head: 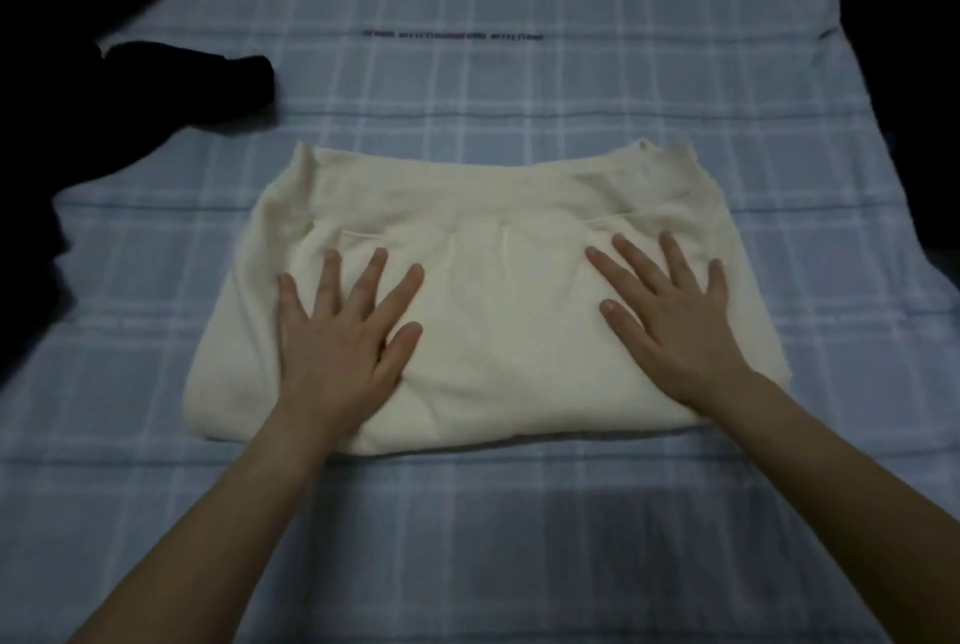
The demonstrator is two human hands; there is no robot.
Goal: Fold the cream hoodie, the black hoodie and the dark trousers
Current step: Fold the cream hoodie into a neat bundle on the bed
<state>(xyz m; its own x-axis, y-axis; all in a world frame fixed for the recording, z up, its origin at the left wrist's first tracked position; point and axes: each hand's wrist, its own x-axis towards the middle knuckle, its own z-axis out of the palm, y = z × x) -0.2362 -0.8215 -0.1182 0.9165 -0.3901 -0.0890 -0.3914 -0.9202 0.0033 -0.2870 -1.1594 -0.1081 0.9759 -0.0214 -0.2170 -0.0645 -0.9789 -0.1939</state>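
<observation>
Black fabric [62, 97] was seen heaped along the left edge and upper left of the frame, with one tube-like end stretched out onto the blue checked bedcover [519, 87]; whether it was the black hoodie or the dark trousers could not be told. Right of it, in the middle of the frame, the cream hoodie [493, 321] was laid on the bedcover, already folded into a compact, roughly rectangular bundle. The left hand [337, 336] was pressed flat on the left part of the bundle, fingers straight and spread, nothing gripped. The right hand [670, 316] was pressed flat on the right part in the same way, well apart from the left, with bare cream cloth between them. At the right edge and upper right of the frame a dark mass [914, 97] was bordered by the bedcover; what it was could not be made out.
</observation>
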